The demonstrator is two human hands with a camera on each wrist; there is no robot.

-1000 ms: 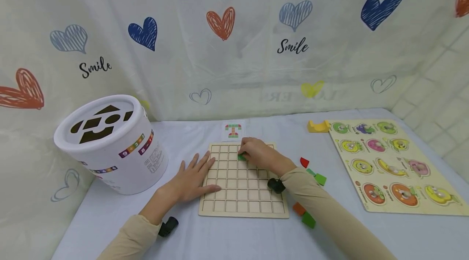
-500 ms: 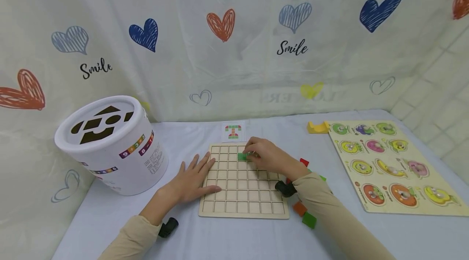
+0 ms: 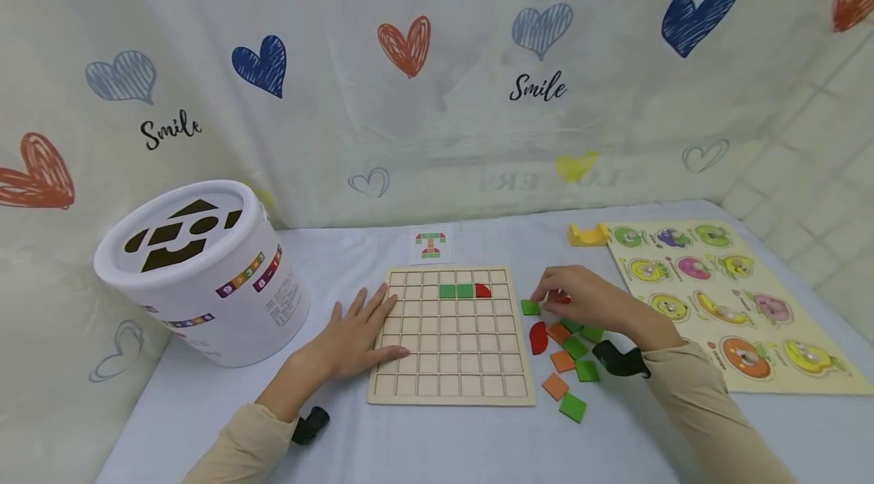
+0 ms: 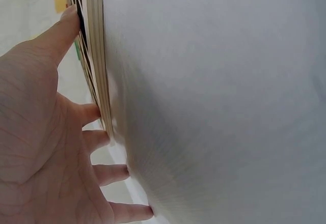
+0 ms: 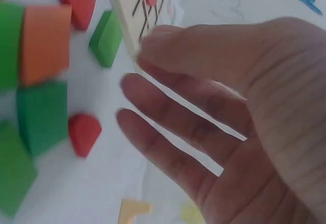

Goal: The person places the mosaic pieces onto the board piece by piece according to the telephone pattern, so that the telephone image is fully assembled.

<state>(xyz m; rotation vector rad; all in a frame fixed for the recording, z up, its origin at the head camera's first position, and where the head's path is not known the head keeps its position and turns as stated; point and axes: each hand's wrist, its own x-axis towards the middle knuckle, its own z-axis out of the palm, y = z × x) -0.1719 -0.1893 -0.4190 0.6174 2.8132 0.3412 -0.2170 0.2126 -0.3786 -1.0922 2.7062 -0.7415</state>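
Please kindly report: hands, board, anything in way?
Left hand rests on grid board, left edge. Right hand over loose tiles. Three tiles set in one row: green, green, red. No obstruction visible.

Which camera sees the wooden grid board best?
The head view: it shows nearly all the wooden grid board, with the left hand over one side. Left wrist shows mostly its edge; right wrist, only part.

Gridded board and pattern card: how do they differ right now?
The gridded board is much larger than the pattern card. The pattern card shows a T in green, red and orange; the gridded board visibly carries just two green squares and one red rounded piece. The left hand rests on the gridded board, while no hand touches the pattern card. Both show green and red.
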